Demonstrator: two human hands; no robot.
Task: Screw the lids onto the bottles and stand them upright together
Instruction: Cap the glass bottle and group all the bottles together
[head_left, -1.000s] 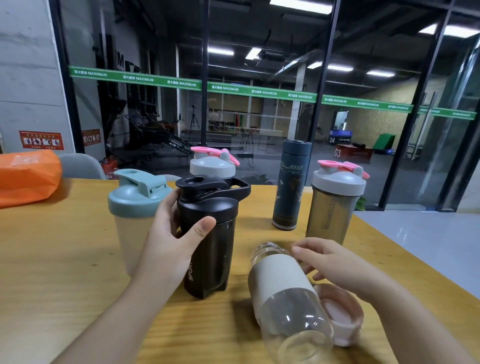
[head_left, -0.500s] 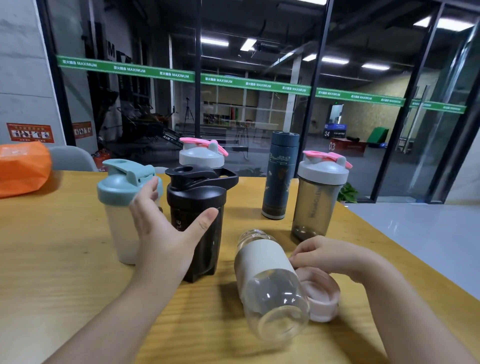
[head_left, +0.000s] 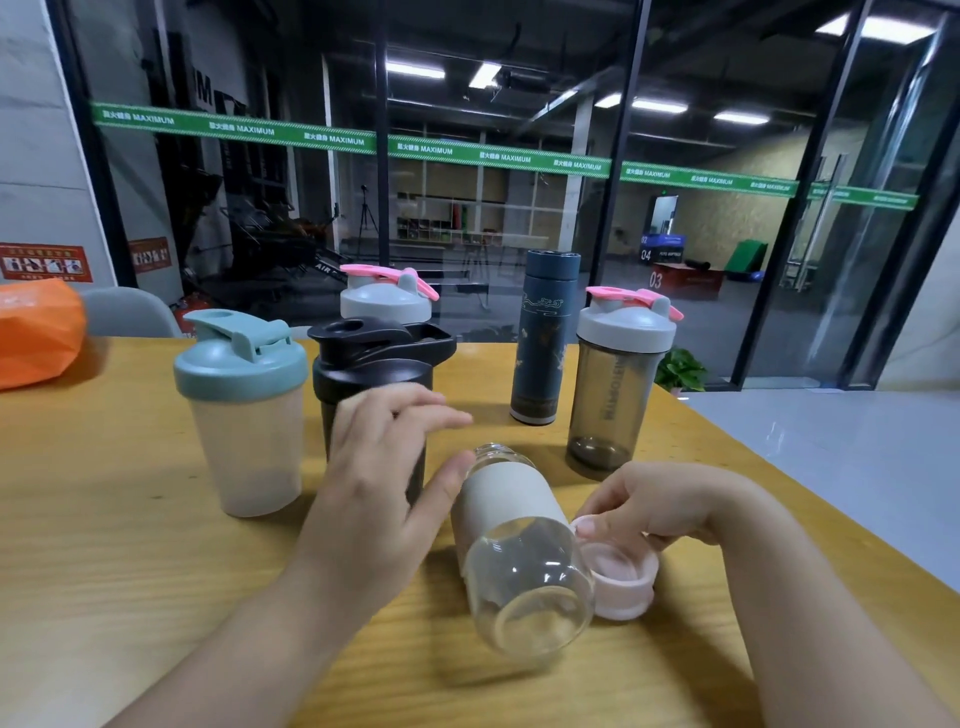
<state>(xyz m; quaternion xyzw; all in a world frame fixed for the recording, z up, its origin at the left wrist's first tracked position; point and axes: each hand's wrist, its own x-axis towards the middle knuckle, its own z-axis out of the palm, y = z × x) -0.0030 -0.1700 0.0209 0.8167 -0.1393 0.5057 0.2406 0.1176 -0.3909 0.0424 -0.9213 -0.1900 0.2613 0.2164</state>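
Lying on its side near the table's (head_left: 130, 545) front edge, neck pointing away: glass bottle (head_left: 514, 545), uncapped and empty. Just beside it, touching, pink lid (head_left: 621, 577) pinched at the rim by right hand (head_left: 670, 501), seemingly for fitting. Left hand (head_left: 379, 483) spread, gripping nothing, thumb touching the neck, probably to stand it upright. Behind, upright and capped: black bottle (head_left: 371, 374), pale bottle (head_left: 241, 410), smoky bottle (head_left: 615, 384), apparently empty.
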